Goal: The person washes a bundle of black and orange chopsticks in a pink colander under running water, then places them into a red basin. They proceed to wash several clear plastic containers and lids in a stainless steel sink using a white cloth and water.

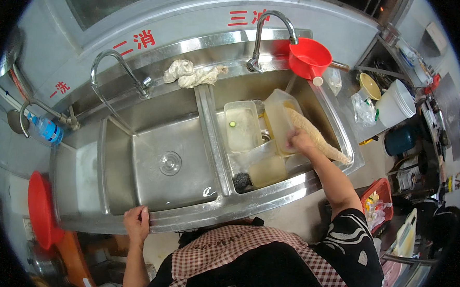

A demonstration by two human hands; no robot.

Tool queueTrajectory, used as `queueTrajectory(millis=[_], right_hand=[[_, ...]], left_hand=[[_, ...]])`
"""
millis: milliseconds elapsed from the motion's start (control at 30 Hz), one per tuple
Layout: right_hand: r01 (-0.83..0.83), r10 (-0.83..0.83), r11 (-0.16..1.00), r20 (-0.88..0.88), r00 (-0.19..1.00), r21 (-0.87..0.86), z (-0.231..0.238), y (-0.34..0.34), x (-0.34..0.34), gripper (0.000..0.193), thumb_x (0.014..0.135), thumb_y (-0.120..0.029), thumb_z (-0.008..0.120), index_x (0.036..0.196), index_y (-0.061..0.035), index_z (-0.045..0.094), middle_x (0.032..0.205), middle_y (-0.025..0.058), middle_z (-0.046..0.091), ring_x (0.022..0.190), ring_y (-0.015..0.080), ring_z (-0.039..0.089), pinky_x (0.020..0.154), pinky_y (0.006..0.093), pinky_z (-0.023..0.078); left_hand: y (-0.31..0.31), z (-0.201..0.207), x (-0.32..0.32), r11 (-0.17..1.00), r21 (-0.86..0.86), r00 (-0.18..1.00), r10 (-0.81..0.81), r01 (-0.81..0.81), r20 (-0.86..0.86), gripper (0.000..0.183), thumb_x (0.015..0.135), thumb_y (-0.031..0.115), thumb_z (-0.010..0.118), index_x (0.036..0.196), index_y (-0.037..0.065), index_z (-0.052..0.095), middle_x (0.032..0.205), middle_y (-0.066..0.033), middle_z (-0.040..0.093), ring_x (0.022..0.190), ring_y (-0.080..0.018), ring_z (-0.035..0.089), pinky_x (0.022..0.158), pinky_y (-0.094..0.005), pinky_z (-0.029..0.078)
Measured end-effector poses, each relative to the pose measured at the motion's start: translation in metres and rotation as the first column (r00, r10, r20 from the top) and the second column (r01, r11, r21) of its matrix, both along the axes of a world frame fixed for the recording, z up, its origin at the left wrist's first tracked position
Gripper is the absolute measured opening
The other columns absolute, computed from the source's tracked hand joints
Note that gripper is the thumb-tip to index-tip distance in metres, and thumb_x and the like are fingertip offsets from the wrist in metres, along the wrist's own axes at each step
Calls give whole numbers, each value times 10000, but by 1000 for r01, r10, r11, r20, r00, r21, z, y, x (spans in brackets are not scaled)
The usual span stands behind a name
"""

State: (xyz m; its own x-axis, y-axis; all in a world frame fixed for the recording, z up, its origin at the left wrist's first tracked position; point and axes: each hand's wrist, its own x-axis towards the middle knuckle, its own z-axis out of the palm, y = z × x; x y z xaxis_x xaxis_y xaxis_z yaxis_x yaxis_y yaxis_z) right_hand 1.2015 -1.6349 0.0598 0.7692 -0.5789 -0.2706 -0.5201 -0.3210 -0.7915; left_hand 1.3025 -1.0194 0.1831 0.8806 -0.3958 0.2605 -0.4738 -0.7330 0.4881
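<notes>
My left hand [136, 221] is closed at the front rim of the steel sink [176, 217], its fingers curled at the edge. In the right basin, my right hand [300, 141] grips the lower end of a tilted translucent plastic container [278, 110]; its fingers are partly hidden. A long tan, rough-textured cloth or loofah [312, 132] lies along the container's right side and over the basin wall. Left of it is another clear container [241, 132] with a small green round piece inside. A yellowish container [268, 171] sits near a dark scouring ball [242, 181].
The middle basin [172, 141] has a round drain. A white rag [195, 74] lies on the back ledge between two curved faucets. A red dipper [310, 59] rests at the back right, near a white bucket [396, 103]. A red basin [42, 209] stands at the left.
</notes>
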Motion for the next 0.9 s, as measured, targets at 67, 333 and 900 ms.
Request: queueTrajectory(millis=[67, 333, 900], right_hand=[[112, -172, 940, 163, 972, 323, 54, 6, -13, 177, 848, -163, 500, 871, -9, 584, 675, 136, 626, 625, 260, 612, 610, 372, 505], [46, -623, 430, 260, 738, 902, 58, -19, -37, 169, 903, -178, 474, 893, -35, 564, 848, 101, 623, 740, 223, 603, 659, 346, 510], [-236, 311, 941, 350, 884, -241, 196, 205, -27, 88, 889, -113, 546, 910, -28, 560, 698, 48, 588, 622, 171, 572, 602, 313, 474]], left_hand=[[-7, 3, -1, 1000, 0, 1000, 3, -3, 15, 154, 831, 174, 581, 833, 33, 642, 760, -131, 629, 703, -295, 573, 717, -372, 414], [-13, 1, 3, 999, 43, 999, -19, 18, 31, 175, 844, 192, 565, 835, 34, 641, 754, -128, 628, 717, -302, 574, 722, -376, 415], [-88, 0, 12, 675, -736, 737, -471, -53, -485, 598, 854, 197, 626, 1347, 45, 322, 1173, -127, 556, 1059, -187, 539, 858, -316, 471]])
